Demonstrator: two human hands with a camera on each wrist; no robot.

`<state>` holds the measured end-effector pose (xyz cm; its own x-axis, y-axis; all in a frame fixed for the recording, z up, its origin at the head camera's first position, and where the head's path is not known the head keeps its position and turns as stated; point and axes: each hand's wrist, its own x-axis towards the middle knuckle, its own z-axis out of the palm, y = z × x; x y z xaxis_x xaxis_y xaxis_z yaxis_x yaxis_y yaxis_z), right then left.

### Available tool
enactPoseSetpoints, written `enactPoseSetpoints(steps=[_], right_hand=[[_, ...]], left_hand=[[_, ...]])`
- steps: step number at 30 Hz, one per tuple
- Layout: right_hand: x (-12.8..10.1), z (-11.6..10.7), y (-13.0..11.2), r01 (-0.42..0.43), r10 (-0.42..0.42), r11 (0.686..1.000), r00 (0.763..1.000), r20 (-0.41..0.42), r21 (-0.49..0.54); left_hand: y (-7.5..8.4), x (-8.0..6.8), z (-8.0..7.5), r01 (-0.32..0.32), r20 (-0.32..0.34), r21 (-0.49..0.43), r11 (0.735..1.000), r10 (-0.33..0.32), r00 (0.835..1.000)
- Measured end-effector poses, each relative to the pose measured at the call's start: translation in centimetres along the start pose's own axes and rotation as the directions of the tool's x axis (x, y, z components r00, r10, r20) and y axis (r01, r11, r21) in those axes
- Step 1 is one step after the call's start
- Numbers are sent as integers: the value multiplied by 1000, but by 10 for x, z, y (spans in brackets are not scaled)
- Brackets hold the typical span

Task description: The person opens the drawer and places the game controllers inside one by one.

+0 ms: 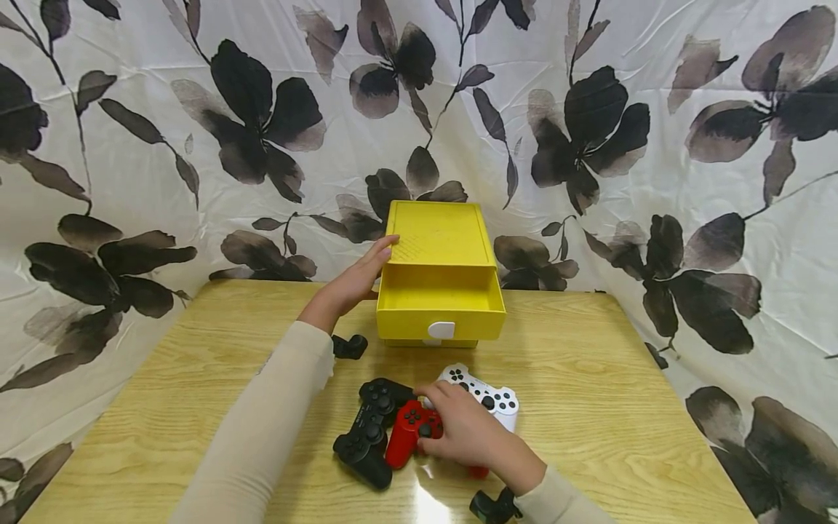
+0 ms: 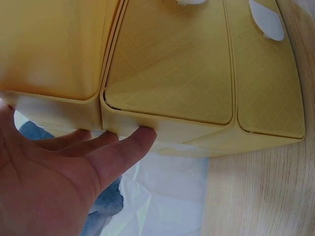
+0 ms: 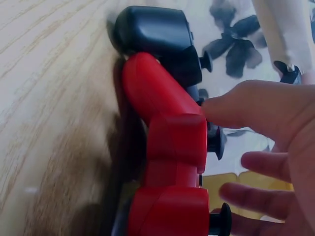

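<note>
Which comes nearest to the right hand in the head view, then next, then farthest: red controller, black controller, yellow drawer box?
1. red controller: under the right hand, touching its fingers.
2. black controller: just beyond the red one, on its left.
3. yellow drawer box: far end of the table, behind all the controllers.

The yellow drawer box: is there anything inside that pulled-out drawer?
The open drawer of the yellow box shows only bare yellow floor. Its front wall hides the nearest strip, and the part still under the box top cannot be seen.
</note>
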<state>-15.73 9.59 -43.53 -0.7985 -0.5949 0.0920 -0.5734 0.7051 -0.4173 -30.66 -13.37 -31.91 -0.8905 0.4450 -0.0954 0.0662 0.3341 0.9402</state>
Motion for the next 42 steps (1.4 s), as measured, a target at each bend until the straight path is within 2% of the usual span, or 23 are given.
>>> enactPoseSetpoints(steps=[3, 8, 13, 24, 42], right_hand=[[1, 2, 0, -1, 2, 999, 1000, 20, -53], [1, 5, -2, -8, 17, 988, 998, 56, -152], [1, 7, -4, -28, 43, 981, 996, 75, -194], [2, 14, -6, -42, 67, 959, 995, 79, -280], [1, 12, -7, 19, 3, 943, 998, 67, -331]], left_hand=[[-4, 4, -1, 0, -2, -1, 1000, 0, 1000], [-19, 16, -3, -9, -19, 3, 1000, 9, 1000], [-29, 21, -3, -18, -33, 7, 1000, 18, 999], [-28, 20, -2, -25, -48, 8, 1000, 25, 999], [-29, 22, -2, -15, -54, 10, 1000, 16, 998]])
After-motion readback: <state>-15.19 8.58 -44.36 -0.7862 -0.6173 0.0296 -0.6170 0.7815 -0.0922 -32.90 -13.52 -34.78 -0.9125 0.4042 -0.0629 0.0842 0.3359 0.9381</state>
